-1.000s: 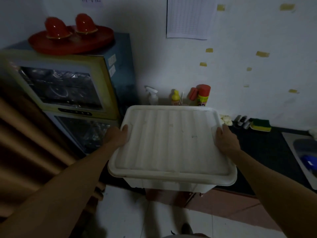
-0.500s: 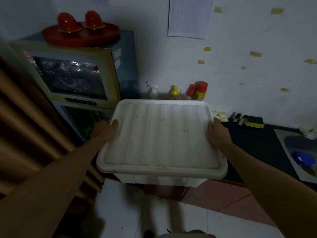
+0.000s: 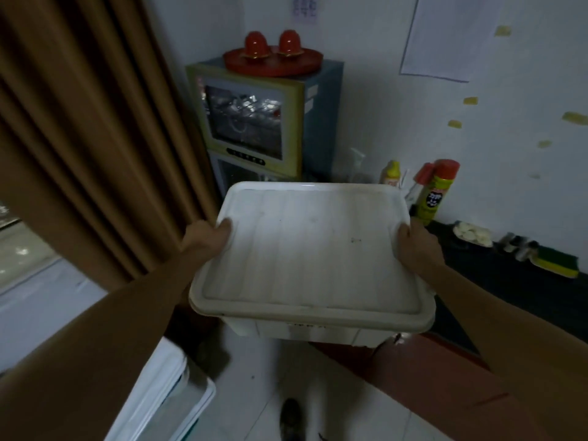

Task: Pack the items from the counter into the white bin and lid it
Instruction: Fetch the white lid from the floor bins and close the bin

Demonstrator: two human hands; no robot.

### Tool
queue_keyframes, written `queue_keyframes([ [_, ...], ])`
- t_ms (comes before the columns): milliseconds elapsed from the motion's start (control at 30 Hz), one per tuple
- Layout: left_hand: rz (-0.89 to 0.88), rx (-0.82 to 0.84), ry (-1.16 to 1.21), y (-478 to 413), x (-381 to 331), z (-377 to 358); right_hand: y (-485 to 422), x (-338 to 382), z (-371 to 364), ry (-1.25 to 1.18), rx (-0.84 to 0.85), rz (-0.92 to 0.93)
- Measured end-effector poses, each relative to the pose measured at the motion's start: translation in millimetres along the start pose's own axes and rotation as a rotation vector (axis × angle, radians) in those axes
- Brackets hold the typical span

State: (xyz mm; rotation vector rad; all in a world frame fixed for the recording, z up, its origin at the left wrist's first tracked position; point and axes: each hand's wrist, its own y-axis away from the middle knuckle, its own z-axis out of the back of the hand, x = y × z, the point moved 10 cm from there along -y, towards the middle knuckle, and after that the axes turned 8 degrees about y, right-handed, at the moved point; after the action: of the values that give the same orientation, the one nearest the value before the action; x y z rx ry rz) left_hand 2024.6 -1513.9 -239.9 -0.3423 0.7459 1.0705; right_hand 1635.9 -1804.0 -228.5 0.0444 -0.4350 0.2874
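Observation:
The white bin (image 3: 305,331) is in the air in front of me, over the floor and left of the dark counter (image 3: 509,281). Its ribbed white lid (image 3: 311,249) sits flat on top, so the contents are hidden. My left hand (image 3: 205,238) grips the bin's left rim with the thumb over the lid edge. My right hand (image 3: 418,246) grips the right rim the same way. Both forearms reach in from the lower corners.
A brown curtain (image 3: 86,122) hangs at the left. A yellow-framed cabinet (image 3: 251,122) with a red tray (image 3: 273,58) stands behind the bin. Spray cans (image 3: 436,189), a bottle (image 3: 392,178) and a green sponge (image 3: 556,261) remain on the counter. A white box (image 3: 178,389) stands on the floor lower left.
The view has swung left, bringing the curtain and window into sight. The lidded bin has come off the counter edge and moved left with both hands still on its rims.

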Motion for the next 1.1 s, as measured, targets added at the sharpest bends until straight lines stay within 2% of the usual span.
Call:
queue_keyframes([
  [267, 0.218, -0.120, 0.119, 91, 118, 79, 59, 66, -40, 0.036, 0.102, 0.212],
  [600, 0.413, -0.339, 0.038, 178, 273, 209, 167, 204, -122, 0.002, 0.293, 0.392],
  [1100, 0.527, -0.442, -0.036, 258, 482, 385, 362, 391, -239, -0.026, 0.434, 0.536],
])
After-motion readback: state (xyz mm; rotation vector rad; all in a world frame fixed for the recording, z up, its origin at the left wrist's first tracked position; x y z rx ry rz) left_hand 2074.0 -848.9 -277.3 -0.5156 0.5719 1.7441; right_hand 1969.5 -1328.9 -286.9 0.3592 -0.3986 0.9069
